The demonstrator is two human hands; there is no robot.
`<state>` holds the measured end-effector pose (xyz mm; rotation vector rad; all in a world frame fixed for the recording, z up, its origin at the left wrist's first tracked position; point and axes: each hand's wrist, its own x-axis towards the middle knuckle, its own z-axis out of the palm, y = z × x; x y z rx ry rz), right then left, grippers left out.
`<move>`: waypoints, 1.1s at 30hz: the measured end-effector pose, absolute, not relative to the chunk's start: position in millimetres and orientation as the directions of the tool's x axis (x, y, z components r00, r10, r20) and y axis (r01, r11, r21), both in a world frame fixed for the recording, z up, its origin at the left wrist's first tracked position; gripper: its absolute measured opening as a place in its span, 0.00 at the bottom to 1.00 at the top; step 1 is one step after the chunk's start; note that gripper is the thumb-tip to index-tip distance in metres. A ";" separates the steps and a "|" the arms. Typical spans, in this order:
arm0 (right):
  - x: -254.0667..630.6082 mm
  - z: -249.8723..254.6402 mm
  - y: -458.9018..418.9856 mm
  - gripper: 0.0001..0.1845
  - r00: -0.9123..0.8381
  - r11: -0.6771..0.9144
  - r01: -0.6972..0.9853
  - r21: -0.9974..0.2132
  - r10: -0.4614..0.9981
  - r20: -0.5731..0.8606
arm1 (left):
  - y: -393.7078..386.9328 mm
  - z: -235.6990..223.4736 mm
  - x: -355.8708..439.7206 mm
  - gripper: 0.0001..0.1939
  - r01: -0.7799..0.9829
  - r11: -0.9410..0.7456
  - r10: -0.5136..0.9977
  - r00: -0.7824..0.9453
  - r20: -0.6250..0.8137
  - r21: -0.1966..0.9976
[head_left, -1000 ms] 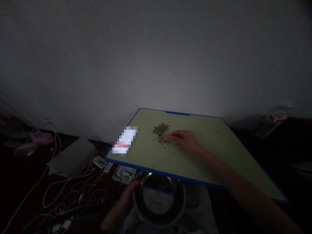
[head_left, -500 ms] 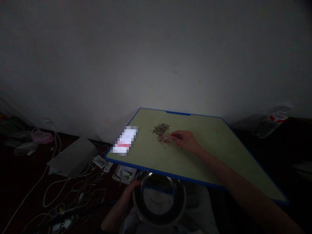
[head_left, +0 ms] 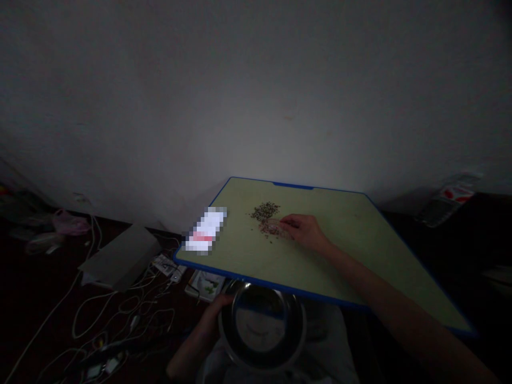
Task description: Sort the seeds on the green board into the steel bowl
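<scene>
My right hand [head_left: 302, 230] reaches over the pale green tabletop [head_left: 236, 261], fingers pinched on a clear plastic piece [head_left: 274, 226] with reddish marks; its exact kind is too dim to tell. Beneath and around that piece lie small dark grains [head_left: 266, 210], heaped mostly just behind it. Below the table's front edge, my left hand [head_left: 221, 309] is closed on the left rim of a shiny metal bowl [head_left: 296, 341], which rests at my lap. The fingers under the bowl are hidden.
A lit phone [head_left: 206, 230], blurred out, lies at the table's left edge. Tangled white cables [head_left: 128, 304] and a grey box [head_left: 122, 256] are on the floor to the left. A plastic bottle pack [head_left: 450, 197] stands at the right. The wall [head_left: 256, 106] rises behind the table.
</scene>
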<state>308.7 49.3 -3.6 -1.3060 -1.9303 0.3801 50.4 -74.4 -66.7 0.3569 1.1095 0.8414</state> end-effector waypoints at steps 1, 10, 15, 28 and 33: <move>308.8 -3.7 49.4 0.16 -0.189 0.434 0.659 -0.614 0.886 0.423 | -74.7 -66.7 50.4 0.08 -0.421 0.650 0.745 0.189 -0.640 0.633; 310.2 -3.0 50.3 0.14 -0.219 0.446 0.688 -0.572 0.879 0.422 | -72.1 -64.4 50.9 0.08 -0.405 0.626 0.772 0.206 -0.601 0.666; 311.9 -5.8 51.6 0.14 -0.193 0.436 0.681 -0.588 0.882 0.430 | -75.4 -52.1 55.3 0.08 -0.429 0.610 0.785 0.210 -0.583 0.667; 309.2 -2.1 47.7 0.12 -0.220 0.446 0.634 -0.631 0.887 0.406 | -76.2 -51.7 54.7 0.06 -0.426 0.624 0.770 0.190 -0.609 0.655; 310.7 -1.4 47.5 0.13 -0.213 0.425 0.628 -0.652 0.899 0.381 | -76.7 -52.3 54.0 0.07 -0.418 0.632 0.763 0.188 -0.618 0.652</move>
